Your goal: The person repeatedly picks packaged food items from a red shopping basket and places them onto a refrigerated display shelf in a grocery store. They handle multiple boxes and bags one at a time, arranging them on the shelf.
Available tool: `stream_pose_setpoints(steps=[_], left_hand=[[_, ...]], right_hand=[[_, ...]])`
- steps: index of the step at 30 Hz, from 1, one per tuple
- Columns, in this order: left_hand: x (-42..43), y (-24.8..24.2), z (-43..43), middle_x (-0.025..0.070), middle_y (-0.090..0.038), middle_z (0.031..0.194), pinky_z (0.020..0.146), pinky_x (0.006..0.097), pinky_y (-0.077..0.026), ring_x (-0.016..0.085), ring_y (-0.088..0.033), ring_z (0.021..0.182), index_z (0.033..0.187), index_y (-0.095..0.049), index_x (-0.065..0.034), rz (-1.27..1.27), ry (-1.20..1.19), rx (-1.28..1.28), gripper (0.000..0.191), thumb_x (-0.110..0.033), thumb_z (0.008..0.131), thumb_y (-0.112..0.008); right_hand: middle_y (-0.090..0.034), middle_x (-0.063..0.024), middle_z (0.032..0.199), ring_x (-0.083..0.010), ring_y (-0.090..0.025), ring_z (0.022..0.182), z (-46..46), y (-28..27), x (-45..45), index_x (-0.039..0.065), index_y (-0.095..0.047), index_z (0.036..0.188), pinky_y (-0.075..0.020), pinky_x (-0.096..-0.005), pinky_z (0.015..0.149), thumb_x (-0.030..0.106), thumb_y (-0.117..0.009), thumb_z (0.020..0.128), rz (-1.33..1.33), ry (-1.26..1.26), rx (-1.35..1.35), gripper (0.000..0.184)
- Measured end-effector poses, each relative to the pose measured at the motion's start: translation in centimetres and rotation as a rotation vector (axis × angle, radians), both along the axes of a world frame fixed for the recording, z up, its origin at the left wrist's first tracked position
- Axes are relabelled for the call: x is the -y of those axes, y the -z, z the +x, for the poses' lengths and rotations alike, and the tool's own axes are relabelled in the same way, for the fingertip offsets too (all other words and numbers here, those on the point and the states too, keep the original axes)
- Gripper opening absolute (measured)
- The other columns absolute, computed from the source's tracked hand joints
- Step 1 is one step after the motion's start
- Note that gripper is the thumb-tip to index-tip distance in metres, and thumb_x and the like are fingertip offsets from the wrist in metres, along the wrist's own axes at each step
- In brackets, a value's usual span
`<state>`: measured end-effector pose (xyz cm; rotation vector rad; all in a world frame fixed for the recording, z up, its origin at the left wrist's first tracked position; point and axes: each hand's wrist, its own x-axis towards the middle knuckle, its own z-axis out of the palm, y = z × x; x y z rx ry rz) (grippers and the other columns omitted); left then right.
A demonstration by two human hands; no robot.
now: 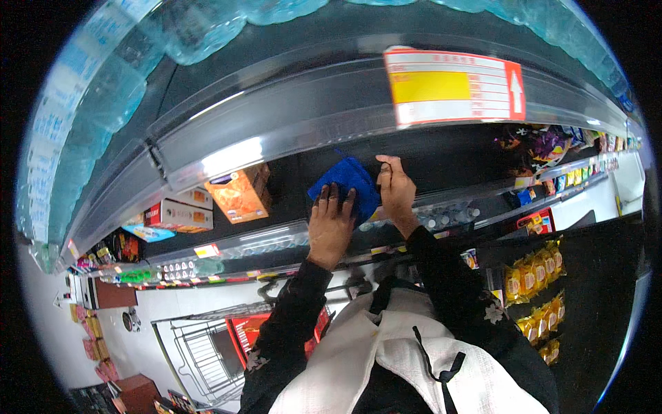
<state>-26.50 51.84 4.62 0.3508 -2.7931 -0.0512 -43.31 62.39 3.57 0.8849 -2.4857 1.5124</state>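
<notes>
A folded blue cloth (347,181) is over a dark store shelf (434,168), in front of me at the middle of the view. My left hand (331,220) lies on the cloth with its fingers stretched over it. Just right of the cloth is my right hand (395,191), its index finger pointing out and the other fingers curled; whether it pinches the cloth's edge I cannot tell. An orange box (239,196) stands on the same shelf to the left, beside white and red boxes (181,213).
Above hangs a shelf edge with a price card (455,88) and bottles (207,31). Purple bags (551,147) lie at right. Lower shelves hold bottles (439,220). A wire cart (201,352) stands at lower left; yellow packets (532,277) hang at lower right.
</notes>
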Motion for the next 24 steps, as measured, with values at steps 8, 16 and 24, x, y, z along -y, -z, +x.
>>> stream_pose_setpoints(steps=[8,16,24], left_hand=[[-3.4,-0.4,-5.4,0.0189,-0.040,0.156,0.111,0.0522,-0.039,0.039,-0.039,0.142,0.151,-0.046,-0.0158,0.042,0.171,0.102,0.067,-0.029,0.090,-0.069],[-9.5,0.1,-15.4,0.0205,-0.041,0.158,0.100,0.0496,-0.045,0.038,-0.048,0.132,0.136,-0.058,0.0017,0.165,0.490,-0.081,0.048,-0.023,0.095,-0.057],[-16.9,0.4,-24.8,0.0119,-0.046,0.157,0.110,0.0535,-0.036,0.038,-0.043,0.142,0.148,-0.051,-0.0084,-0.006,0.581,0.120,0.052,-0.020,0.097,-0.051]], right_hand=[[-0.056,-0.0024,0.079,-0.0101,-0.051,0.067,1.1,-5.7,-5.3,0.004,-0.061,0.127,-0.0466,-0.0269,0.063,0.013,-0.047,0.109,-0.254,-0.074,0.109,0.025],[-0.057,-0.0058,0.079,-0.0131,-0.053,0.065,3.6,-9.1,-12.1,0.003,-0.060,0.129,-0.0447,-0.0277,0.062,0.008,-0.051,0.105,-0.224,-0.090,0.004,0.026],[-0.061,-0.0068,0.075,-0.0135,-0.062,0.067,5.2,-7.1,-17.1,0.002,-0.058,0.129,-0.0495,-0.0280,0.064,0.001,-0.052,0.102,-0.128,-0.024,0.119,0.028]])
